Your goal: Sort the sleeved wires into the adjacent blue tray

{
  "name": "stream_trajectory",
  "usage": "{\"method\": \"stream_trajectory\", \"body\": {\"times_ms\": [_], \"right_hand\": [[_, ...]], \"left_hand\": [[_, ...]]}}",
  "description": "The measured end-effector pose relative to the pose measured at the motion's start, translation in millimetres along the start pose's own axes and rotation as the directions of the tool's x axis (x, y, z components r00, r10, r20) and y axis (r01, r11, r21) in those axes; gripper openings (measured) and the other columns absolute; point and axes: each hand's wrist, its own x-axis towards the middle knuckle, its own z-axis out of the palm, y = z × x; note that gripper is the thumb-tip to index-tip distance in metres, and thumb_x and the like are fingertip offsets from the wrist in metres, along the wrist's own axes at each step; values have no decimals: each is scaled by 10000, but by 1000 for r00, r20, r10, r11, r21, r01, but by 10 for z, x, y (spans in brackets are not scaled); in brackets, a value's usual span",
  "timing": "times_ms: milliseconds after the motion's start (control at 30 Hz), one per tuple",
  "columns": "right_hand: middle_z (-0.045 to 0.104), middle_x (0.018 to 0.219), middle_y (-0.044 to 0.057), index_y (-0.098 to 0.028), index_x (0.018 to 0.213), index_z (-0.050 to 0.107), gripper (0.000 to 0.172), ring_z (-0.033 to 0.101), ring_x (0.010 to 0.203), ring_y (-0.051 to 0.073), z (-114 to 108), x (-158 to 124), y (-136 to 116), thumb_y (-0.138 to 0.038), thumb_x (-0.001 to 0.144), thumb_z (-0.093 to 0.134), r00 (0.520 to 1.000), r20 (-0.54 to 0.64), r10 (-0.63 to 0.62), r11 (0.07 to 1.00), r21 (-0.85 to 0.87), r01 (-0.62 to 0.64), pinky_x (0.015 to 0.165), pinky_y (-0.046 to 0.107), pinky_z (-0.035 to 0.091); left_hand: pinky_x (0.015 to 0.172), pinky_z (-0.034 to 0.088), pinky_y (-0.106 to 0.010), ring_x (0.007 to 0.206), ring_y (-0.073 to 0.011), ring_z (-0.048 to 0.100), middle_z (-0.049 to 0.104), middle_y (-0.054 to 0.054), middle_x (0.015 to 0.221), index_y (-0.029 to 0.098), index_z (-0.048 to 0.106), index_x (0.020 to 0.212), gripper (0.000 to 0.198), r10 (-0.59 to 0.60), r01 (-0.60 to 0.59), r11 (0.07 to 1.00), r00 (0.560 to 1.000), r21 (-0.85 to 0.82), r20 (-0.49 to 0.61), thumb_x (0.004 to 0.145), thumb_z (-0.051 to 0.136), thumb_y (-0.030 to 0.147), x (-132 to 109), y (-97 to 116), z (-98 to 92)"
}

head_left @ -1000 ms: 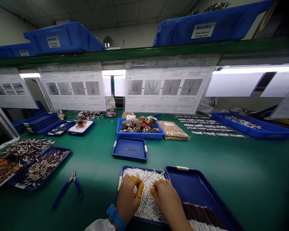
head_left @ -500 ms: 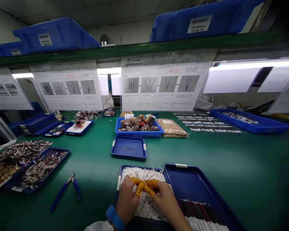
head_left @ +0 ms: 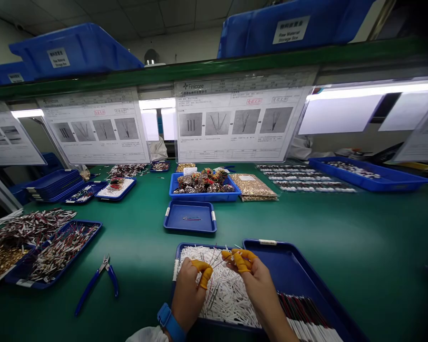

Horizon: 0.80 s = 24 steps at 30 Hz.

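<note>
My right hand (head_left: 253, 280), with yellow finger cots, pinches a few thin dark wires (head_left: 218, 259) above a blue tray (head_left: 196, 246) heaped with white-sleeved wires (head_left: 224, 289). My left hand (head_left: 189, 289) hovers over the left part of that heap, its cotted fingers curled. I cannot tell whether they hold a wire. A blue wristband (head_left: 169, 323) circles my left wrist. Next to the heap, a second blue tray (head_left: 281, 266) holds a bundle of red-and-black wires with white ends (head_left: 303, 313) in its lower part.
Blue-handled side cutters (head_left: 102, 280) lie on the green mat to my left, beyond them trays of sorted wires (head_left: 62, 251). Ahead are a small blue tray (head_left: 190, 218) with a thin wire and a tray of wire clusters (head_left: 203, 185). Printed instruction sheets (head_left: 235, 121) hang above.
My hands have parted from their meeting point over the tray. The right hand moved up and to the right with the thin wires. A hand at the far left edge has left view.
</note>
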Motion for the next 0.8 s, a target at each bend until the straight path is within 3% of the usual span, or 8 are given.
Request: {"method": "stream_trajectory", "body": {"times_ms": [167, 800], "right_hand": [[761, 777, 46, -189, 860, 615, 448, 725, 780, 262, 7, -18, -36, -477, 573, 802, 999, -34, 11, 997, 80, -9, 827, 429, 553], [772, 749, 43, -173, 830, 675, 486, 723, 762, 250, 37, -43, -114, -454, 482, 866, 998, -14, 56, 986, 156, -53, 789, 390, 568]], "left_hand": [[740, 510, -411, 835, -261, 609, 676, -84, 840, 172, 655, 865, 157, 4, -4, 1000, 1000, 16, -6, 817, 523, 102, 4, -7, 2], [745, 506, -448, 821, -271, 616, 684, -93, 831, 165, 652, 860, 141, 19, -19, 1000, 1000, 16, 1, 841, 516, 132, 11, 26, -7]]}}
